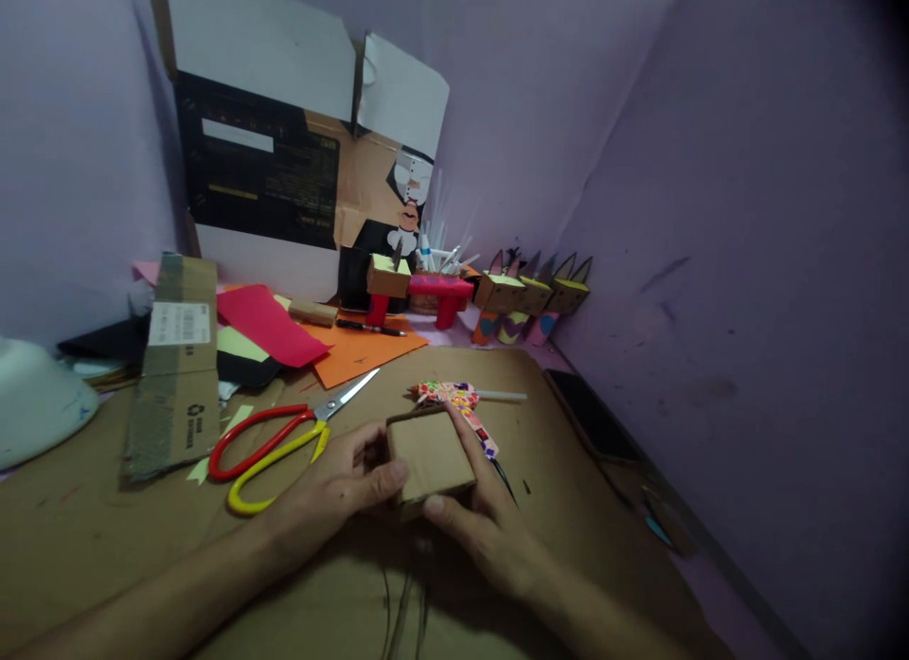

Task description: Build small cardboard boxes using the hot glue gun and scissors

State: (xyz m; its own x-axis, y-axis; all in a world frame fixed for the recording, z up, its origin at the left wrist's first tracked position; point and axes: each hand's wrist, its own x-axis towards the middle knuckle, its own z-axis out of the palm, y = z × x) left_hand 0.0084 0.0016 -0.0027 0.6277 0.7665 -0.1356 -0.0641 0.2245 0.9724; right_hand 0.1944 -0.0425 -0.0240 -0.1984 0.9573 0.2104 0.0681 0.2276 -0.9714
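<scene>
A small brown cardboard box is held between both hands above the cardboard-covered table. My left hand grips its left side, thumb on the near left edge. Wrapped round the right side and near corner is my right hand. The undersides of the box and some fingertips are hidden. Just behind the box lies a colourfully patterned glue gun with a pale glue stick poking out of its back. Large scissors with red and yellow handles lie left of the box, blades slightly apart, near my left hand.
Flattened cardboard and coloured paper lie at the left. Several cardboard animal figures stand at the back, beside a cup of white sticks. A dark phone-like slab lies right, near the purple wall. Thin strips lie in front.
</scene>
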